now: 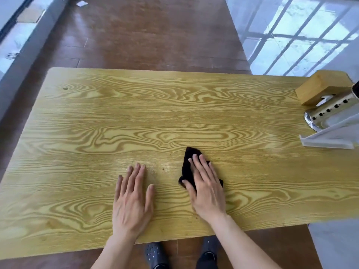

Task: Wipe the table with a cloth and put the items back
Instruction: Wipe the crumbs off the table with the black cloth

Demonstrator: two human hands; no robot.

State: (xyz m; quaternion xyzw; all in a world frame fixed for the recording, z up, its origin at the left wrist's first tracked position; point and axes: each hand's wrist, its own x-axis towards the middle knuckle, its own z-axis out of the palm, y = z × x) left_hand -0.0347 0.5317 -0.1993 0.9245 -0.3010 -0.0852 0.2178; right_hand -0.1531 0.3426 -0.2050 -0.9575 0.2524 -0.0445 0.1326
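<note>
Mid-wipe here: right hand point(206, 189) is pressing flat, fingers spread, on the black cloth point(187, 167), left hand point(133, 199) is bracing open-palmed on the desk point(136, 113), and next probably means sweeping toward those specks point(165, 168) between the hands.

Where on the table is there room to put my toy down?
The whole left half of the table is bare, from the left hand to the far edge. The middle strip beyond the black cloth under the right hand is free too. The right end is crowded: wooden block, metal holder, clear stand.
</note>
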